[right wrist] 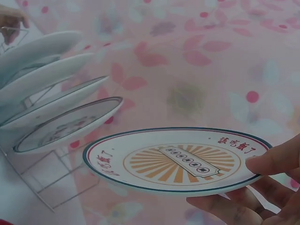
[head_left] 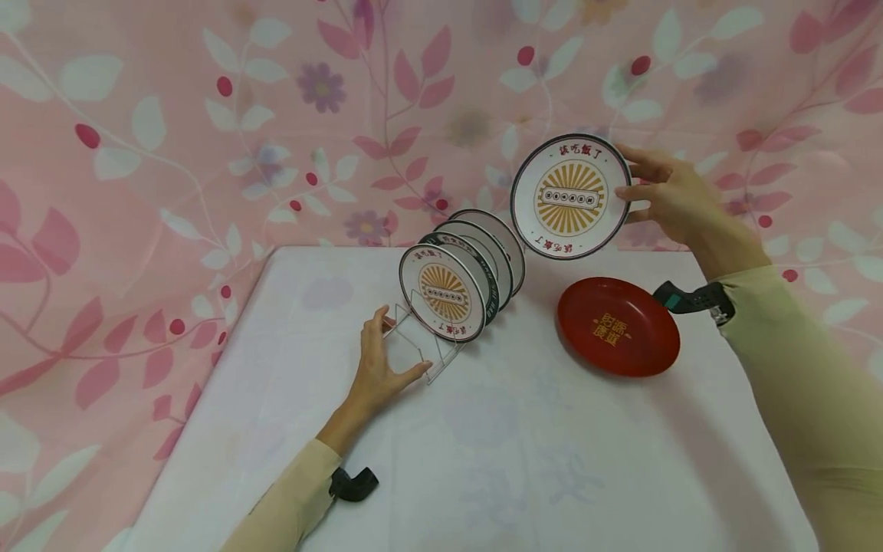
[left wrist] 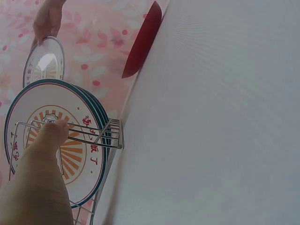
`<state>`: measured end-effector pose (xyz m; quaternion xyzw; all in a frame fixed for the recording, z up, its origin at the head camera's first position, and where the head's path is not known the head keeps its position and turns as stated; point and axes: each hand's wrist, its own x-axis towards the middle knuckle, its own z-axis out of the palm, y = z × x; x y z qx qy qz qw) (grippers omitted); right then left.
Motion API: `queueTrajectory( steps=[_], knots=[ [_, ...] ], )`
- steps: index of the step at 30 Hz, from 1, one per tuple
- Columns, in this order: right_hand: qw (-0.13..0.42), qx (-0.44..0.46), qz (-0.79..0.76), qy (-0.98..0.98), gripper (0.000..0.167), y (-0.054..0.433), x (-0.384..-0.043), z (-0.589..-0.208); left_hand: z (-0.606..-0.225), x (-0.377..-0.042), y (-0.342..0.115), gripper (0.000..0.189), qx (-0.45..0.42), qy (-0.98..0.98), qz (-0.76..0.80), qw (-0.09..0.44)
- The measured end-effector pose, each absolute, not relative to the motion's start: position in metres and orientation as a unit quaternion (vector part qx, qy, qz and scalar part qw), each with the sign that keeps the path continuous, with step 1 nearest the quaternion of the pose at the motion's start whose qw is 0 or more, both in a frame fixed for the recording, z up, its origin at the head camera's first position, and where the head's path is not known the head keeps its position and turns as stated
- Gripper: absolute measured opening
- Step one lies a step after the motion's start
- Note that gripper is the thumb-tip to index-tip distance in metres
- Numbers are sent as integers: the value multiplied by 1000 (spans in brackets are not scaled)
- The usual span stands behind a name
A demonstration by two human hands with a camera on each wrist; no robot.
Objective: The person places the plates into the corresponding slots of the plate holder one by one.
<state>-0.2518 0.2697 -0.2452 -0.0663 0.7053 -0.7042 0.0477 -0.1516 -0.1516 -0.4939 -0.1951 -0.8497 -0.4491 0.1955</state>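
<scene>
My right hand [head_left: 665, 192] pinches the right edge of a white plate [head_left: 571, 196], thumb on its printed face and fingers behind. The plate hangs in the air above the table, tilted toward me, with a gold sunburst and red characters. A wire dish rack [head_left: 441, 360] on the table bears several similar plates [head_left: 443, 293] standing on edge in a row. With thumb and fingers, my left hand [head_left: 379, 360] grips the near end of this rack. In the left wrist view the left thumb [left wrist: 58, 129] lies over the rack's wire, in front of the nearest plate.
A red round dish [head_left: 618, 327] with gold characters lies on the table to the right of the rack, below the lifted plate. White cloth [head_left: 483, 460] covers the table. Behind its far edge hangs a pink floral curtain [head_left: 276, 153].
</scene>
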Motion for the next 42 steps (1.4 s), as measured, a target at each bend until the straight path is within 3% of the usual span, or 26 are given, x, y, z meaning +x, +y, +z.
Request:
queueTrajectory(
  steps=[14,42],
  knots=[
    [64,-55,-543,835,63,227,-262,-277,-491,-147,-148,116,-197,-847,-454,193],
    [101,-94,-554,821,55,193,-280,-337,-492,-149,-151,115,-205,-846,-448,203]
  ],
)
